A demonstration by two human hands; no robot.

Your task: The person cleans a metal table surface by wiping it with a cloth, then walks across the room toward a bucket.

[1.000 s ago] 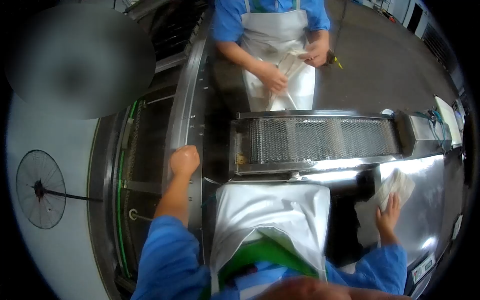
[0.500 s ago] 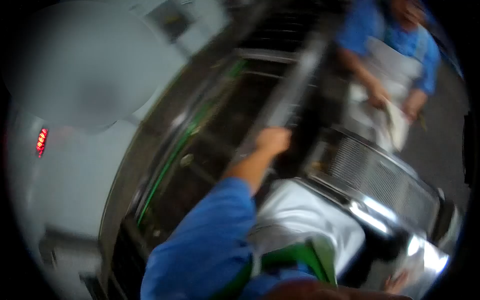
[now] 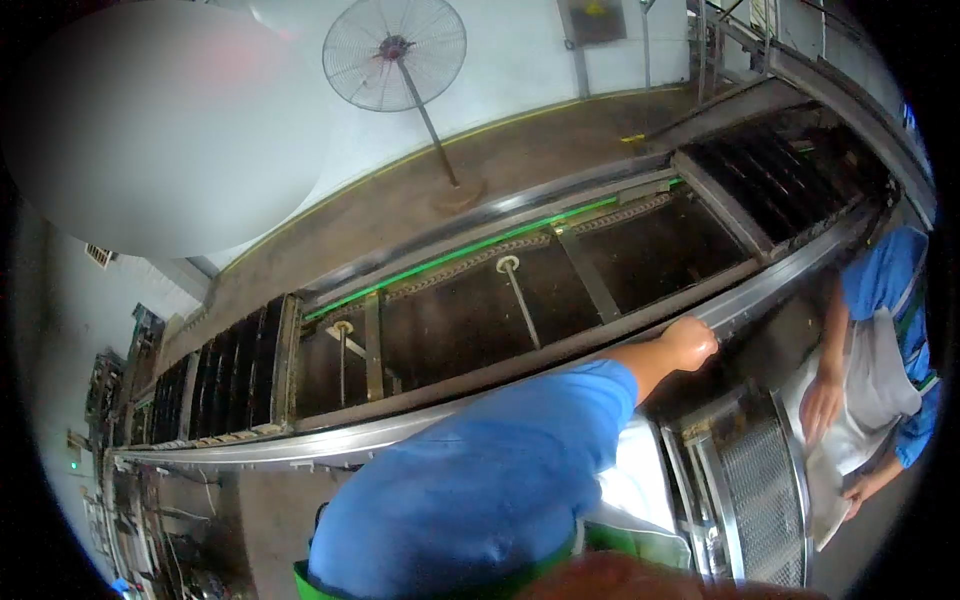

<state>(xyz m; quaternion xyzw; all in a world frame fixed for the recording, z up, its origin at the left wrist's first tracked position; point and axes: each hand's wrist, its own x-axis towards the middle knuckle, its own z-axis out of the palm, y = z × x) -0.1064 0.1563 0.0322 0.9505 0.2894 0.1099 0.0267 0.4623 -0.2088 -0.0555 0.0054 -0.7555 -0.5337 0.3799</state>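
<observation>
My left hand (image 3: 690, 343) is closed in a fist at the end of a bare forearm and a blue sleeve (image 3: 480, 455). It is over or beside the metal side rail (image 3: 740, 305) of a long conveyor frame; I cannot tell whether it touches the rail. The inner side of the fist is hidden, and nothing sticks out of it. Below the hand are my white apron (image 3: 640, 470) and a metal stand with a perforated panel (image 3: 762, 480). My right hand is out of view.
A co-worker (image 3: 880, 370) at the right holds a pale flat piece (image 3: 825, 500). Dark slatted sections (image 3: 235, 370) and chain-driven crossbars (image 3: 590, 275) form the conveyor. Behind it stands a pedestal fan (image 3: 394, 50) by a white wall.
The view has turned and tilted, and is sharper. The fan and more conveyor now show. My left fist sits farther right and lower in view. A hand at the bottom right has left view.
</observation>
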